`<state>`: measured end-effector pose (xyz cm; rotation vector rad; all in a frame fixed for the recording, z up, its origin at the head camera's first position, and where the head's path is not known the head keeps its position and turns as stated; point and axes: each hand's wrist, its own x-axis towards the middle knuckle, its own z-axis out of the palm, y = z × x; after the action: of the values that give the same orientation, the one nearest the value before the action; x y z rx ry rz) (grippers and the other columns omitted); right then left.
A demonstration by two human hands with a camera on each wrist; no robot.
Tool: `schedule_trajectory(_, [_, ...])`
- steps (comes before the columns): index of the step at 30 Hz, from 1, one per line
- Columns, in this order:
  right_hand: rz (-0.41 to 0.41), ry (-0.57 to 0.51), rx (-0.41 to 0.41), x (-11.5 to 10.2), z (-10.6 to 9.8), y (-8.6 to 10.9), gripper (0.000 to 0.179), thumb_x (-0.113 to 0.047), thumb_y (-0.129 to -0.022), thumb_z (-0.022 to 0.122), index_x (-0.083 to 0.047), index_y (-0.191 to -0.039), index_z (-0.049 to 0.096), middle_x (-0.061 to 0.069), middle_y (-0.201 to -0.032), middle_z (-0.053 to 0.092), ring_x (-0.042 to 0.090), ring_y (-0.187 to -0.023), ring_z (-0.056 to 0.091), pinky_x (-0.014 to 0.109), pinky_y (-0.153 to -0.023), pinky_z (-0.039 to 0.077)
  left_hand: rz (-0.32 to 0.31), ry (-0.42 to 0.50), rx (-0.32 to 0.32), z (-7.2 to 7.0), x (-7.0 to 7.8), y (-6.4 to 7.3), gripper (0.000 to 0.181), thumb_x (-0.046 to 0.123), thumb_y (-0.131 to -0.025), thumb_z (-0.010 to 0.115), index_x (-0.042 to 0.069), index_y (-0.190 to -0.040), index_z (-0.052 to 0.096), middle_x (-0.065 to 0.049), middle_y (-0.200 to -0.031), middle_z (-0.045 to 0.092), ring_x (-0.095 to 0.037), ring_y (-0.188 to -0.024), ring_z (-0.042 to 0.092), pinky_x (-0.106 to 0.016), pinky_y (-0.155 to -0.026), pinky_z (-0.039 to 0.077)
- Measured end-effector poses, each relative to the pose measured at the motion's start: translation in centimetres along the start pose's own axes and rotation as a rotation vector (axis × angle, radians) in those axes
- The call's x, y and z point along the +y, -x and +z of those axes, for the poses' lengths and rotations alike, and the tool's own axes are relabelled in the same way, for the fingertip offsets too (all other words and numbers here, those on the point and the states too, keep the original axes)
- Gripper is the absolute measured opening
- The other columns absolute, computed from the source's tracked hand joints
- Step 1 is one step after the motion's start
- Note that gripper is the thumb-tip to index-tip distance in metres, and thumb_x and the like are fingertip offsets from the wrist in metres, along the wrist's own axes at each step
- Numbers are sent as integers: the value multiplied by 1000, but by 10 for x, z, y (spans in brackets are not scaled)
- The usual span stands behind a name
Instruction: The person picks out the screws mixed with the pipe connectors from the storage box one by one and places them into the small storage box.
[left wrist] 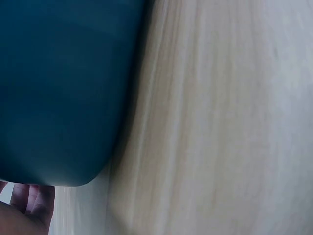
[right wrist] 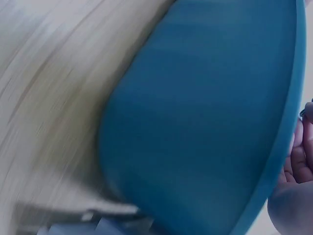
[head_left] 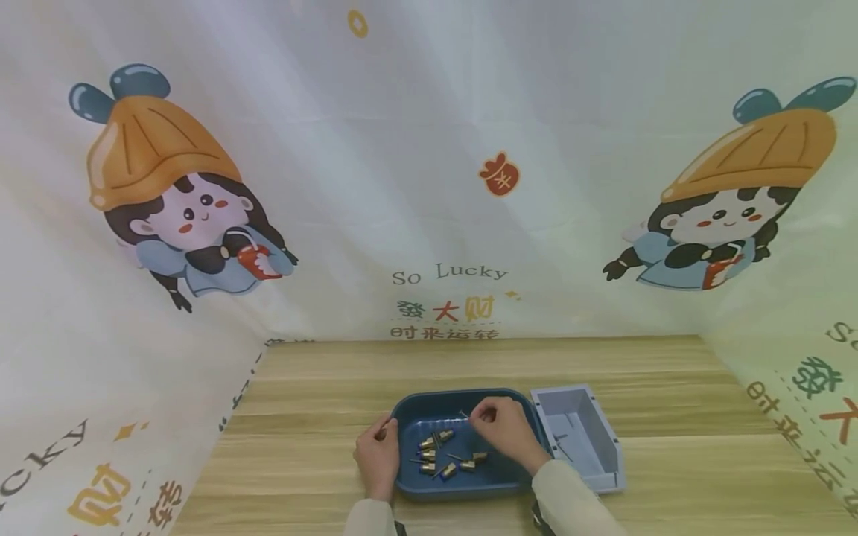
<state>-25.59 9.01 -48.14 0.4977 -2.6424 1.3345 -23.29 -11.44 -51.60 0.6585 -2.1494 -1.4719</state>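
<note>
A dark blue tray (head_left: pixel 410 408) lies on the wooden table and holds several small brass fittings (head_left: pixel 437 438) with thin pins. My left hand (head_left: pixel 377 450) is at the tray's left rim with its fingers curled; what they hold is too small to make out. Over the tray's far right part, my right hand (head_left: pixel 499 424) pinches a thin metal pin (head_left: pixel 463 414) at its fingertips. The left wrist view shows only the tray's outer wall (left wrist: pixel 58 88) and fingertips (left wrist: pixel 29 205). In the right wrist view the tray (right wrist: pixel 205 117) fills the frame, with fingers (right wrist: pixel 298 166) at its right edge.
A grey open bin (head_left: pixel 606 439) stands against the tray's right side with a couple of thin pins (head_left: pixel 561 441) inside. A printed cloth backdrop (head_left: pixel 429 186) closes off the back and both sides. Bare wooden tabletop (head_left: pixel 302 417) spreads left and right.
</note>
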Motion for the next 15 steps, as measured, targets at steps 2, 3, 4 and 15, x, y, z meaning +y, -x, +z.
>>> schedule_trajectory(2, [5, 6, 1, 2, -6, 2, 8, -5, -81, 68, -11, -76, 68, -4, -70, 63, 3, -60, 51, 21, -59, 45, 3, 0, 3, 0, -1, 0, 20, 10, -87, 64, 0, -103, 72, -20, -89, 72, -29, -76, 68, -36, -66, 51])
schedule_trajectory(3, [7, 9, 3, 3, -10, 3, 8, -5, -81, 68, -11, -76, 68, -4, -70, 64, 3, -61, 51, 21, -59, 45, 5, 0, 5, -1, -1, 0, 20, 10, -87, 64, 0, -103, 72, -20, -89, 72, -29, -76, 68, -36, -65, 51])
schedule_trajectory(4, [12, 14, 6, 5, -13, 3, 8, -4, -81, 67, -11, -76, 68, -3, -70, 64, 3, -61, 51, 21, -59, 45, 10, 0, 7, -1, -1, 0, 20, 10, -86, 65, 0, -102, 72, -20, -89, 72, -28, -76, 67, -37, -66, 51])
schedule_trajectory(15, [128, 6, 76, 18, -54, 12, 7, -2, -81, 67, -6, -76, 67, 1, -70, 65, 6, -62, 53, 22, -59, 45, 25, -8, 7, 1, -4, -2, 20, 9, -86, 64, 1, -102, 73, -20, -88, 72, -28, -76, 67, -37, -66, 51])
